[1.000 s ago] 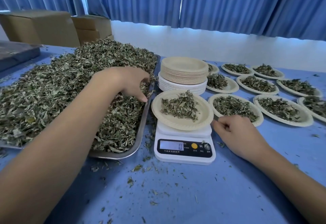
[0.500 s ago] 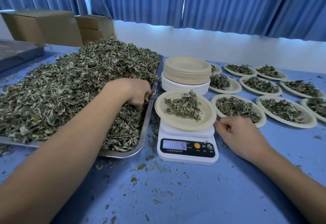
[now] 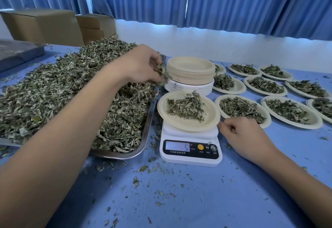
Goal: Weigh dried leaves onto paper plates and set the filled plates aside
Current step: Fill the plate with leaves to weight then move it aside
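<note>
Blue cloth covers the table (image 3: pixel 179 200), with blue curtains (image 3: pixel 233 3) behind it and cardboard boxes (image 3: pixel 45 24) at the far left.

Head view, findings:

1. A metal tray (image 3: pixel 144 138) lies to my left. Its right edge runs away from me, and it is heaped with dried leaves (image 3: pixel 53 93).
2. My left hand (image 3: pixel 142 64) is raised above the tray's far right corner. Its fingers are bunched downward, gripping a pinch of leaves (image 3: pixel 162 74) that hangs below the fingertips, near the plate stack.
3. The scale (image 3: pixel 190 157) stands just right of the tray with its display (image 3: pixel 177 146) facing me. It reads 5.
4. The plate on the scale (image 3: pixel 206 120) is round and sits roughly level, overhanging the platform on both sides. Its leaf pile (image 3: pixel 186 106) spreads wider left to right than front to back and lies toward the far half.
5. My right hand (image 3: pixel 246 134) rests on the cloth beside the scale's right side. The fingers are loosely curled and nothing is seen in them. The thumb tip is at the plate's rim; I cannot confirm contact.
6. A stack of empty plates (image 3: pixel 190 71) stands behind the scale.
7. The filled plates (image 3: pixel 294 118) lie in rows extending right from the stack and scale.
8. Loose leaf crumbs (image 3: pixel 143 168) are scattered on the cloth before the tray and scale.
</note>
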The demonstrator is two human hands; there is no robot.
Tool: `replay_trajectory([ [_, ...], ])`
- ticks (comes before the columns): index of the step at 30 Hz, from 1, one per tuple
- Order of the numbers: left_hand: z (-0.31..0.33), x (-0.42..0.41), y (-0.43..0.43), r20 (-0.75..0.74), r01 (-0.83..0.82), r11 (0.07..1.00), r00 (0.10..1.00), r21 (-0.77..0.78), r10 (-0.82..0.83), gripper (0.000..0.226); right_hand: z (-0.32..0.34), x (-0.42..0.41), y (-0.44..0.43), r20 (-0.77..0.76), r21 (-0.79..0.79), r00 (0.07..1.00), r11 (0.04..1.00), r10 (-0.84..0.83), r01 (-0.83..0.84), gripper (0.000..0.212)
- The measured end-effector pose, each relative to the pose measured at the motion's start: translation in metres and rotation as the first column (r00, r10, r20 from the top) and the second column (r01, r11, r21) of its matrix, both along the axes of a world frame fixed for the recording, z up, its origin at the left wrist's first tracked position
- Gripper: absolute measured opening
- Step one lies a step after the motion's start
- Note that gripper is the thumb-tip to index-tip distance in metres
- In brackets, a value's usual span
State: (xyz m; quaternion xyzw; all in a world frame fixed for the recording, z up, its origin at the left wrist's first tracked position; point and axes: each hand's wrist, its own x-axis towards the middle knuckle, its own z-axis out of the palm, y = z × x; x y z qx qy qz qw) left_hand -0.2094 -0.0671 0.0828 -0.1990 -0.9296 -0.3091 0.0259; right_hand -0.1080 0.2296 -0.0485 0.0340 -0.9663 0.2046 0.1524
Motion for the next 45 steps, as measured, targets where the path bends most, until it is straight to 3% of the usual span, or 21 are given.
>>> replay_trajectory([
  [3, -0.013, 0.008, 0.025, 0.081, 0.094, 0.988, 0.991, 0.120, -0.104, 0.022, 0.000, 0.001, -0.001, -0.002, 0.003, 1.000, 1.000, 0.000, 0.000, 0.054],
  [6, -0.021, 0.006, 0.032, 0.138, 0.154, 0.984, 0.977, 0.084, -0.165, 0.031, 0.001, 0.001, -0.001, 0.007, -0.010, 1.000, 1.000, 0.008, -0.008, 0.054],
  [8, -0.019, -0.001, 0.025, 0.046, 0.073, 0.996, 0.996, 0.053, -0.075, 0.023, 0.002, 0.000, 0.000, 0.018, -0.014, 1.000, 1.000, 0.008, -0.008, 0.054],
  [10, -0.020, -0.011, 0.014, -0.156, -0.106, 0.994, 0.983, -0.031, 0.100, 0.013, 0.002, 0.001, -0.001, 0.024, -0.017, 1.000, 1.000, 0.008, -0.008, 0.053],
  [12, -0.022, -0.021, 0.005, -0.220, -0.207, 0.966, 0.960, -0.152, 0.171, 0.018, 0.003, 0.001, -0.001, 0.024, -0.022, 1.000, 1.000, 0.008, -0.007, 0.053],
  [15, -0.025, -0.029, -0.005, 0.006, -0.076, 0.913, 0.996, -0.401, 0.085, 0.041, 0.004, 0.002, -0.002, 0.025, -0.017, 1.000, 1.000, 0.003, -0.002, 0.053],
  [17, -0.029, -0.031, -0.009, 0.190, 0.041, 0.905, 0.981, -0.424, 0.044, 0.053, 0.004, 0.002, -0.001, 0.024, -0.012, 1.000, 1.000, 0.006, -0.006, 0.054],
  [19, -0.035, -0.033, -0.010, 0.249, 0.091, 0.884, 0.968, -0.460, 0.031, 0.051, 0.004, 0.002, -0.001, 0.023, -0.014, 1.000, 1.000, 0.004, -0.004, 0.054],
  [22, -0.044, -0.033, -0.007, 0.218, 0.113, 0.827, 0.976, -0.550, 0.012, 0.025, 0.004, 0.002, -0.001, 0.024, -0.018, 1.000, 1.000, 0.005, -0.004, 0.054],
  [26, -0.049, -0.033, -0.006, 0.218, 0.114, 0.806, 0.976, -0.581, 0.020, 0.014, 0.004, 0.003, -0.002, 0.018, -0.006, 1.000, 1.000, 0.019, -0.019, 0.054],
  [33, -0.048, -0.032, -0.007, 0.157, 0.012, 0.755, 0.980, -0.655, 0.121, 0.047, 0.004, 0.002, -0.002, 0.014, -0.006, 1.000, 1.000, 0.003, -0.003, 0.054],
  [36, -0.051, -0.031, -0.006, 0.214, 0.064, 0.718, 0.969, -0.693, 0.121, 0.040, 0.004, 0.003, -0.002, 0.016, -0.014, 1.000, 1.000, 0.003, -0.003, 0.054],
  [40, -0.047, -0.027, -0.004, 0.204, 0.047, 0.761, 0.973, -0.647, 0.113, 0.024, 0.004, 0.002, -0.003, 0.013, -0.021, 1.000, 1.000, 0.002, -0.002, 0.055],
  [45, -0.039, -0.023, -0.008, 0.147, -0.026, 0.822, 0.980, -0.570, 0.133, 0.025, 0.003, 0.002, -0.002, -0.002, -0.046, 1.000, 0.999, 0.002, -0.002, 0.054],
])
